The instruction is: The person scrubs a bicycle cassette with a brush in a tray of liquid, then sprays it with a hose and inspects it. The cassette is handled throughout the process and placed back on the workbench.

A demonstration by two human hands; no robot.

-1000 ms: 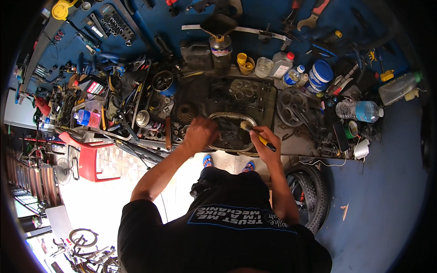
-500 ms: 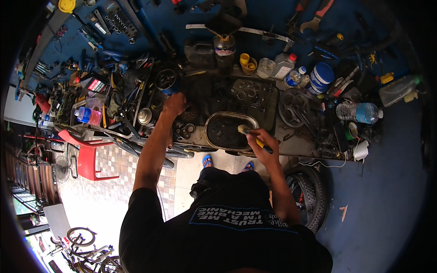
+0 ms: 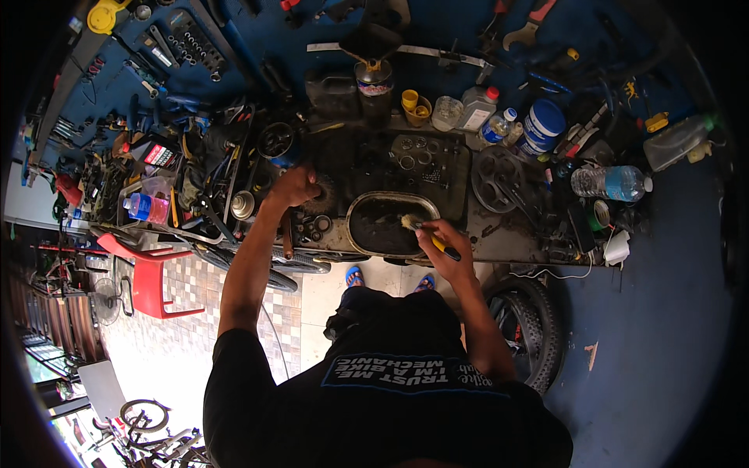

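Observation:
My right hand (image 3: 446,240) is closed round a paintbrush (image 3: 447,249) with a yellow and black handle. Its pale bristles are over the right part of an oval metal tray (image 3: 350,227) with a dark, wet-looking bottom. My left hand (image 3: 295,187) has its fingers curled beside a toothed bicycle sprocket (image 3: 321,196); whatever they pinch, if anything, is hidden. Just beyond that hand stands a blue can (image 3: 282,158) with dark contents. Several small rings (image 3: 321,224) lie between the sprocket and the tray.
Behind the tray, a dark mat (image 3: 367,175) bears bearing rings and small parts. A crankset (image 3: 499,181) lies to its right, near bottles and a blue-lidded tub (image 3: 544,126). Crowded tools fill the left. Bicycle tyres (image 3: 538,331) stand below the bench's right side.
My left hand has drawn back from the blue can toward me and lies beside the sprocket. The brush stays over the tray in my right hand, and the whole view has shifted slightly.

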